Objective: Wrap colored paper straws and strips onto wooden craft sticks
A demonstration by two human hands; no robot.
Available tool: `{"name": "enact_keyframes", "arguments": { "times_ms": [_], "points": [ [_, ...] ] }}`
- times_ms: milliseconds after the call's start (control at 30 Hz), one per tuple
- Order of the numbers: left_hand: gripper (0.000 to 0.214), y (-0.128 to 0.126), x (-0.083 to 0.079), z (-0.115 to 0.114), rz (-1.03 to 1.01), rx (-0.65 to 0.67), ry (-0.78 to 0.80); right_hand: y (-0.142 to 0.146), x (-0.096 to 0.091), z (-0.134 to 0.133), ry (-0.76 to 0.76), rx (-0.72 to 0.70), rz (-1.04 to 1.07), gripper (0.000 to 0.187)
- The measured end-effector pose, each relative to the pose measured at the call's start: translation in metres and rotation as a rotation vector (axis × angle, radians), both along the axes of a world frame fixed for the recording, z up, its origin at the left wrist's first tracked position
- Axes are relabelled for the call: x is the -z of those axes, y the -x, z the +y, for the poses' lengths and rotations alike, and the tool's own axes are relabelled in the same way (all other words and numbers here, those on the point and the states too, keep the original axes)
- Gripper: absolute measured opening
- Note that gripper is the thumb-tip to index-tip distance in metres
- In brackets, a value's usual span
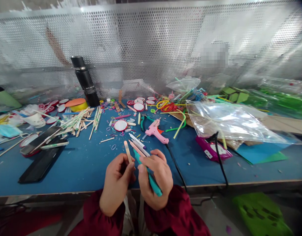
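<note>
My left hand (118, 182) pinches a flat wooden craft stick (128, 151), held upright, with an orange tip and a greyish band below it. Close beside it, my right hand (156, 178) is closed around a teal marker (154, 184), its point slanting up and left toward the stick. Just beyond my fingers lie a pink marker (137, 147) and a white marker (137, 141) on the blue table. A pink hot glue gun (157, 131) rests farther right, near green-handled pliers (142, 123).
Wooden sticks (83, 122) are heaped at left near two phones (41, 164) and a black bottle (84, 80). A clear plastic bag (227, 121) and a purple packet (210, 150) lie right. The glue gun's black cord (175, 164) runs over the table's front edge.
</note>
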State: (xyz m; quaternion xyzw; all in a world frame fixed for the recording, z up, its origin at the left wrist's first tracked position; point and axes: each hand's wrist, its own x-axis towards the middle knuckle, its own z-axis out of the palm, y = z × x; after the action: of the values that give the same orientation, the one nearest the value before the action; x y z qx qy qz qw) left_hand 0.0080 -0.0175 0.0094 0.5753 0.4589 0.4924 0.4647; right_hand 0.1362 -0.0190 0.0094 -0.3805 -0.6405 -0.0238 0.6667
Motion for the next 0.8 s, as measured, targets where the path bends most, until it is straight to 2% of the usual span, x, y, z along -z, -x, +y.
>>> {"name": "enact_keyframes", "arguments": {
  "times_ms": [133,300,500,800],
  "points": [
    [0.026,0.000,0.002,0.000,-0.049,-0.001,0.004,0.000,0.000,-0.001,0.015,-0.043,-0.026,0.024],
    [0.027,-0.001,0.002,0.000,-0.034,0.009,0.017,0.005,0.008,-0.001,0.048,0.059,0.048,0.017],
    [0.026,0.000,0.000,-0.002,0.024,0.004,-0.027,0.003,0.006,0.002,-0.014,-0.051,0.050,0.014],
    [0.024,-0.001,0.001,-0.002,0.009,0.003,-0.054,0.002,-0.001,0.002,0.018,-0.052,0.001,0.020]
  ]
}}
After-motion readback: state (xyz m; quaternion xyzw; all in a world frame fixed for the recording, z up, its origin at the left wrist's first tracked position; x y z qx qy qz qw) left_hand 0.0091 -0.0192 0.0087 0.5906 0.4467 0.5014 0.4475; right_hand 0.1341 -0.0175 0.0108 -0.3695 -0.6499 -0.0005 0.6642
